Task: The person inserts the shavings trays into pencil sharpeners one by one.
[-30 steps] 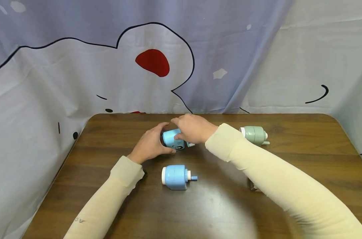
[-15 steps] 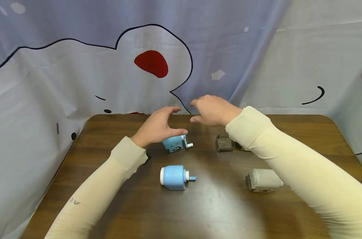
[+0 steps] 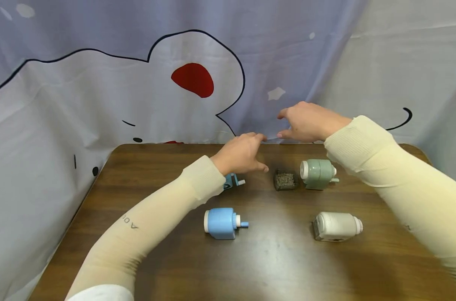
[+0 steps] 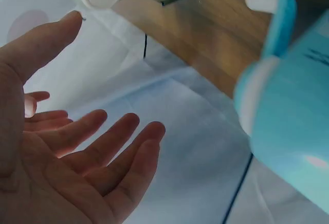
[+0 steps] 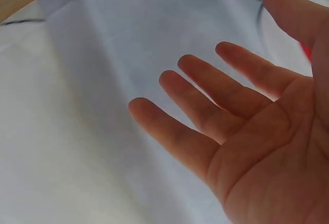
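Note:
My left hand [image 3: 240, 154] is above the back of the table with its fingers spread and nothing in them. Partly hidden behind that sleeve, a teal crank pencil sharpener [image 3: 228, 182] stands on the table; its body [image 4: 293, 116] looms large in the left wrist view. My right hand [image 3: 312, 121] hovers higher and farther right, in front of the curtain, fingers loosely extended and holding nothing. Nearest below the hands are a clear shavings drawer [image 3: 285, 180] full of shavings and a green crank sharpener [image 3: 318, 174].
A blue crank sharpener [image 3: 221, 223] lies nearer the front of the wooden table [image 3: 265, 267]. A greyish-white sharpener [image 3: 337, 226] is at the right. A printed curtain [image 3: 137, 96] hangs along the table's back edge.
Both hands have let go of the teal sharpener, which stays on the table. They have risen and moved right, the right hand farther, uncovering the drawer, the green sharpener and the greyish-white one.

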{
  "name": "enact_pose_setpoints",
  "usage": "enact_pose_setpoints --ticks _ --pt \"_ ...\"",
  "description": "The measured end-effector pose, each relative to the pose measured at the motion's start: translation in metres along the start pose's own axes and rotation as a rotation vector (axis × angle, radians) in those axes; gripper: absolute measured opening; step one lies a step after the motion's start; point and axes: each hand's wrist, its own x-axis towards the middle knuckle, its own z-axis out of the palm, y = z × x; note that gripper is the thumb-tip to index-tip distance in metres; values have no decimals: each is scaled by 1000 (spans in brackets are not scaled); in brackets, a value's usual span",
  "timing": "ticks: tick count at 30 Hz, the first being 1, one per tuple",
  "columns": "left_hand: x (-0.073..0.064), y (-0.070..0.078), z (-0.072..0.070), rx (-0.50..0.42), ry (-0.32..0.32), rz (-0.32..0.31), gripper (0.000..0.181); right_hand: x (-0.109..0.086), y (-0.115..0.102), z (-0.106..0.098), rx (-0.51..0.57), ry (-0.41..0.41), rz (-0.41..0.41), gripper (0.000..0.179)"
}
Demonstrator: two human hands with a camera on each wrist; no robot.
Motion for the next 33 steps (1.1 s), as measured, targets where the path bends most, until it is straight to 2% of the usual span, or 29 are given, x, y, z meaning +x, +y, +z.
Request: enact_pose_setpoints --ticks 3,7,13,18,22,33 --pt "11 11 6 46 -35 12 80 -11 23 8 -1 12 -13 59" --pt "21 24 17 72 -104 7 75 -23 48 20 35 15 32 60" --pt "31 40 35 116 -191 -11 70 -34 71 35 65 18 70 61" --pt "35 47 48 123 -213 -15 56 -39 79 44 77 1 71 68" --pt "37 48 56 109 -225 -25 46 -42 82 53 97 6 41 70" --pt "39 49 68 87 -217 -28 32 -50 87 67 148 8 -63 79"
